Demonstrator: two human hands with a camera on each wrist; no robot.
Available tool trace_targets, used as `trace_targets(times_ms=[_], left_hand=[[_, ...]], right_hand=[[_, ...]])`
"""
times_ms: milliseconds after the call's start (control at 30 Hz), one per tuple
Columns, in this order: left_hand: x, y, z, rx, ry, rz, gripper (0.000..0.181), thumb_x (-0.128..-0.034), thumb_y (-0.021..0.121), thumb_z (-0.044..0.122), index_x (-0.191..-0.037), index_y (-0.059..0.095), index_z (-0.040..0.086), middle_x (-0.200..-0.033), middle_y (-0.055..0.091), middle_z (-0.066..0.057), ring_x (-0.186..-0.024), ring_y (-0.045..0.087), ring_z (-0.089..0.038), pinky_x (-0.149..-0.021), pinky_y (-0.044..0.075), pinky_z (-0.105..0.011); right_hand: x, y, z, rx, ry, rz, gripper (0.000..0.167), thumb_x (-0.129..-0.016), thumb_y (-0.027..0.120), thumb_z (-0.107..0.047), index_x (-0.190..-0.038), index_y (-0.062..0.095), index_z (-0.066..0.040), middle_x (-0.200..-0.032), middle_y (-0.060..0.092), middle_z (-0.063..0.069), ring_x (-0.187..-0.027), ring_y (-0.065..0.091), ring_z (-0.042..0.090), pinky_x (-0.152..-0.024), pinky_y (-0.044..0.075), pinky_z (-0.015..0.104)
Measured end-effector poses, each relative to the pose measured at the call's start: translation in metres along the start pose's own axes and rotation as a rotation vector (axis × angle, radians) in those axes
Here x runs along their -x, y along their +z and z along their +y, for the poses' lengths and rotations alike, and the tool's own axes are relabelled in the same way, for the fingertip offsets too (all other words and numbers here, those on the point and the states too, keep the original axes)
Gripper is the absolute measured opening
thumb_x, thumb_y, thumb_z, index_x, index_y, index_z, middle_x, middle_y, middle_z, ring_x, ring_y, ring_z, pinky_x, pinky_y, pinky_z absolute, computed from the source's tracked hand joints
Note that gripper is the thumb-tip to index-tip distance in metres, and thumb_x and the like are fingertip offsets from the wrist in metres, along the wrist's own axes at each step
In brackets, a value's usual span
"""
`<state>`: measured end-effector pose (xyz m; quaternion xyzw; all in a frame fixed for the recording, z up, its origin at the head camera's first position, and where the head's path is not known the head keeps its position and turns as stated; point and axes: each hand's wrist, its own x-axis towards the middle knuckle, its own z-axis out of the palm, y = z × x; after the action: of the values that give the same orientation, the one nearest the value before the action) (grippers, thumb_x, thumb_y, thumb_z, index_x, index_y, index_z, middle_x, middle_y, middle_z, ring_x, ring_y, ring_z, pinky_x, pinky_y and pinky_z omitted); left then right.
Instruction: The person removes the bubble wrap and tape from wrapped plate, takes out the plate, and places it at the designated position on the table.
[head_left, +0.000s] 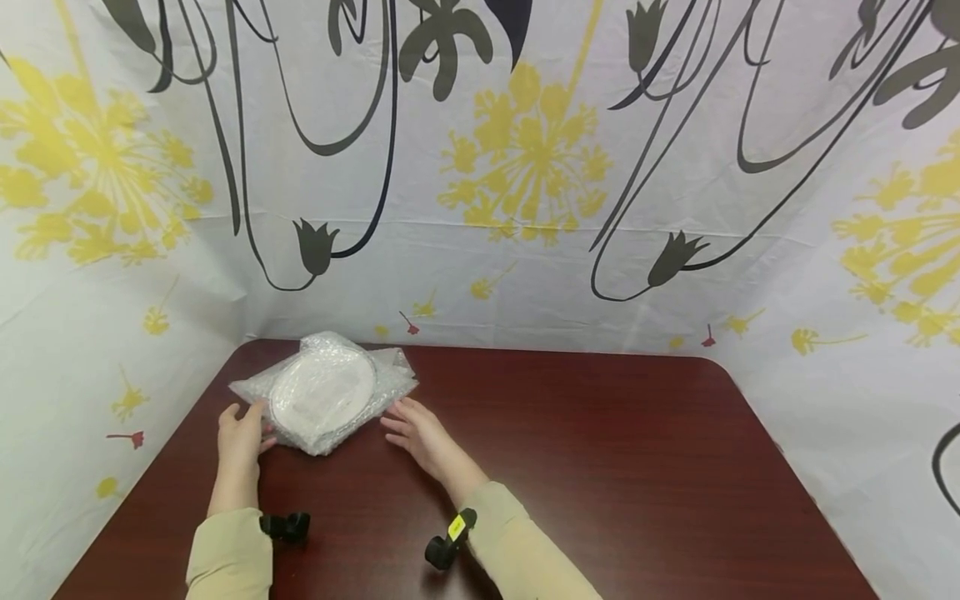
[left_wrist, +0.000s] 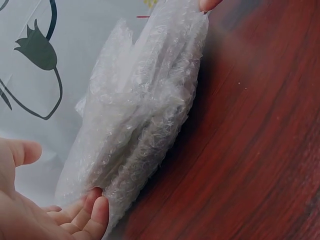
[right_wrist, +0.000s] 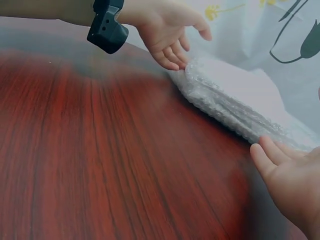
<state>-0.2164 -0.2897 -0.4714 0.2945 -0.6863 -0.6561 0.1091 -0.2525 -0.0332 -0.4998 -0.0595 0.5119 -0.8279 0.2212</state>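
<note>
A bubble-wrapped package with a white round shape showing through lies at the far left of the table. In the left wrist view, the bubble wrap looks layered and folded along its side. My left hand is at the package's left end, its fingertips touching the wrap and the thumb held apart. At the other end is my right hand, fingers extended and fingertips against the edge of the wrap in the right wrist view. Neither hand is curled round the package.
The dark red wooden table stretches to the right and toward me. A white fabric backdrop with yellow and grey flower prints rises behind and beside it. Black wrist cameras sit at both sleeves.
</note>
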Motion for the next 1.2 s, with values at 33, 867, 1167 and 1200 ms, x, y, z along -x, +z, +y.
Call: trace_targets(times_ms=[33,867,1167,1200], left_hand=[[0.0,0.0,0.0,0.003,-0.003,-0.001,0.077,-0.0976,0.044,0.034,-0.153,0.001,0.002,-0.138,0.033,-0.026,-0.069,0.054,-0.002,-0.061,0.054,-0.023],[0.004,0.002,0.002,-0.022,0.017,-0.055,0.073,-0.0976,0.047,0.028,-0.15,0.011,-0.005,-0.15,0.021,-0.029,-0.065,0.05,0.003,-0.066,0.053,-0.02],[0.007,0.0,-0.002,-0.002,0.004,-0.086,0.07,-0.0965,0.051,0.017,-0.151,0.012,-0.004,-0.15,0.021,-0.029,-0.068,0.052,0.001,-0.069,0.053,-0.019],[0.007,0.0,-0.002,-0.001,0.005,-0.09,0.071,-0.0961,0.052,0.015,-0.15,0.012,-0.005,-0.15,0.02,-0.029,-0.067,0.052,0.002,-0.069,0.053,-0.019]], right_hand=[[0.0,0.0,0.001,-0.009,0.003,-0.008,0.068,-0.1,0.046,-0.019,-0.147,0.008,0.012,-0.144,0.034,0.03,-0.129,0.04,0.04,-0.104,0.035,0.049],[-0.005,0.009,0.005,-0.022,0.008,-0.045,0.067,-0.096,0.051,-0.017,-0.149,0.016,0.005,-0.133,0.048,0.029,-0.122,0.047,0.042,-0.102,0.037,0.05],[-0.005,0.011,0.003,-0.032,0.019,-0.019,0.066,-0.096,0.053,-0.015,-0.149,0.017,0.002,-0.122,0.057,0.024,-0.114,0.057,0.037,-0.098,0.043,0.046],[-0.005,0.011,0.003,-0.033,0.019,-0.016,0.067,-0.096,0.053,-0.015,-0.149,0.017,0.001,-0.122,0.057,0.025,-0.114,0.057,0.037,-0.098,0.042,0.047]])
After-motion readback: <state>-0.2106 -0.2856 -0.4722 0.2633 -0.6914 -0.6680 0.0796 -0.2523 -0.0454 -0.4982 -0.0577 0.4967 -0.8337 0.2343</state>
